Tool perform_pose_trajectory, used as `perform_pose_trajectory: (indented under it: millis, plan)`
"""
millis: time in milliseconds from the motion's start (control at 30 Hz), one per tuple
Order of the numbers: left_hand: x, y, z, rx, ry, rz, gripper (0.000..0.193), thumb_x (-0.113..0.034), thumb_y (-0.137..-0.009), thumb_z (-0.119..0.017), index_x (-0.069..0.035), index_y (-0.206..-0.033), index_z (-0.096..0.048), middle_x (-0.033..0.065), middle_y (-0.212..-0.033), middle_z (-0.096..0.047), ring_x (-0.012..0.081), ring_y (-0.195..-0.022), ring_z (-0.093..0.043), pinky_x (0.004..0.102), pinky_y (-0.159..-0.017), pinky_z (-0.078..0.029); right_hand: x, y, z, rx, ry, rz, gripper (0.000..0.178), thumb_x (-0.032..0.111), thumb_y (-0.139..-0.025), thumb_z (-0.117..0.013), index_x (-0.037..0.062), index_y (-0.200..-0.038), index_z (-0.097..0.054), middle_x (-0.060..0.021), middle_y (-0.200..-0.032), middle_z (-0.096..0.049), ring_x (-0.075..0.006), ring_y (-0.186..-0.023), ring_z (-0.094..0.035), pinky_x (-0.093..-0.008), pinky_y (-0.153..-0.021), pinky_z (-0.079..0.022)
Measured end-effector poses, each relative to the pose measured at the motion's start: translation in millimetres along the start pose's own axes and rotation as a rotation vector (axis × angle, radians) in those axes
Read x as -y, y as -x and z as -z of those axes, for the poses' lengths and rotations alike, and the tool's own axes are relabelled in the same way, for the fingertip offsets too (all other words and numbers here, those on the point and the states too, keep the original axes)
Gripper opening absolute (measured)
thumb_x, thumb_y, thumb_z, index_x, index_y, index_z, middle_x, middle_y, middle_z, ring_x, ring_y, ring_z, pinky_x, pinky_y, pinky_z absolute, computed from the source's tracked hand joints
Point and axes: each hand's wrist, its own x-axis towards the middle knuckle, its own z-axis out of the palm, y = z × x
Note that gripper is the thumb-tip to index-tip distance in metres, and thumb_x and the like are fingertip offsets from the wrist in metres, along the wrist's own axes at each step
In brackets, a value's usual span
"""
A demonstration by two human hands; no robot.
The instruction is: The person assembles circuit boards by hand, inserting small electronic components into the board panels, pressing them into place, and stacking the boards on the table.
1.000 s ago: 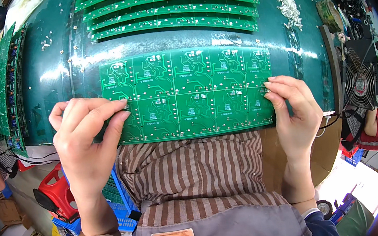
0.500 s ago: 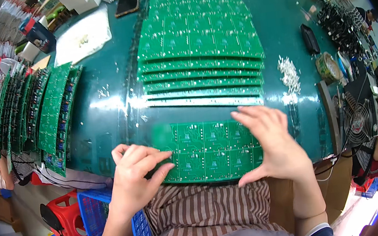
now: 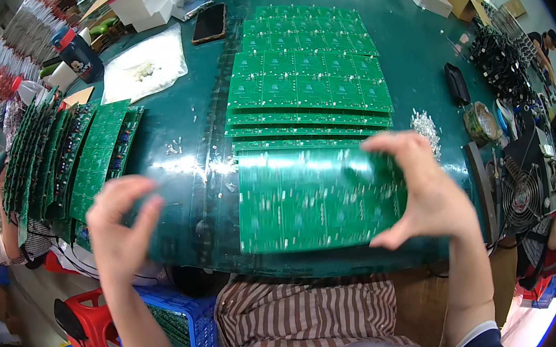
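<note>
A blurred green circuit board panel (image 3: 309, 204) is in front of me, its far edge overlapping the near end of a stack of green circuit boards (image 3: 308, 76). My right hand (image 3: 422, 190) spans the panel's right end, fingers at the far edge and thumb at the near edge, gripping it. Off to the left, my left hand (image 3: 121, 224) is away from the panel; its thumb and fingers are curved apart with nothing between them. Beyond that hand, a row of upright circuit boards with components (image 3: 75, 157) leans together.
Small pale parts lie in a pile (image 3: 425, 131) right of the stack. Farther back are a clear bag (image 3: 143, 65), a phone (image 3: 209, 24) and a dark bottle (image 3: 77, 56). A fan (image 3: 522, 192) stands at the right edge, a blue crate (image 3: 196, 329) below the table. Other people sit around.
My left hand has let go of the panel and moved left. The panel has shifted slightly away from me with my right hand still around its end. The whole view has tilted up a little.
</note>
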Motion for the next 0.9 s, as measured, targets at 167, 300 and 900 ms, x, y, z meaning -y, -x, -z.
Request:
perform_pose_trajectory:
  millis: [167,300,900]
  plan:
    - [68.7,-33.7,43.9,-0.201,-0.354,0.120,0.042,-0.020,-0.086,-0.078,-0.001,-0.122,-0.068,0.0191,-0.134,-0.062,0.0315,-0.124,-0.060,0.0395,-0.105,-0.045,-43.5,-67.5,31.8,-0.076,0.153,-0.078,0.114,0.043,-0.044,-0.090,0.0143,-0.142,-0.039,-0.0137,-0.131,-0.057,-0.0353,-0.126,-0.049,-0.0473,-0.111,-0.036]
    - [111.8,-44.5,58.9,-0.139,-0.490,0.263,0.074,-0.039,-0.082,-0.081,0.000,-0.139,-0.054,0.0231,-0.144,-0.052,0.0355,-0.133,-0.052,0.0432,-0.111,-0.040,-77.5,-112.4,40.8,-0.040,0.112,-0.159,0.106,0.037,-0.052,-0.090,0.0237,-0.142,-0.036,-0.0189,-0.136,-0.056,-0.0440,-0.131,-0.044,-0.0551,-0.109,-0.039]
    - [118.0,-42.4,47.2,0.181,-0.621,0.491,0.112,-0.047,-0.071,-0.087,-0.005,-0.156,-0.028,0.0257,-0.151,-0.042,0.0375,-0.142,-0.040,0.0465,-0.116,-0.032,-116.0,-155.9,17.1,0.060,0.046,-0.116,0.098,0.039,-0.058,-0.090,0.0205,-0.140,-0.040,-0.0221,-0.137,-0.057,-0.0436,-0.134,-0.045,-0.0519,-0.113,-0.037]
